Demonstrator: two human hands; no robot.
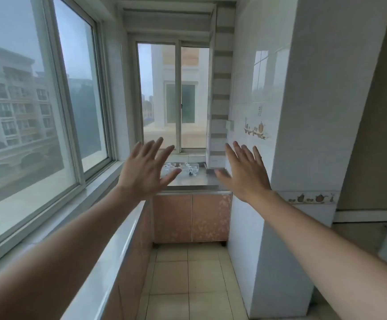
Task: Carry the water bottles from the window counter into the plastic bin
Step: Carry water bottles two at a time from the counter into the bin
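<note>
Two hands are raised with fingers spread wide, palms facing away, holding nothing: the left hand [145, 170] at about 10 o'clock from frame centre, the right hand [243, 173] at about 2 o'clock. Between them, toward 12 o'clock, the water bottles [183, 168] cluster on the far tabletop [197, 181] under the window [174, 95] (too small and blurred to count, no label legible). Two cabinet doors [192, 218] sit beneath.
</note>
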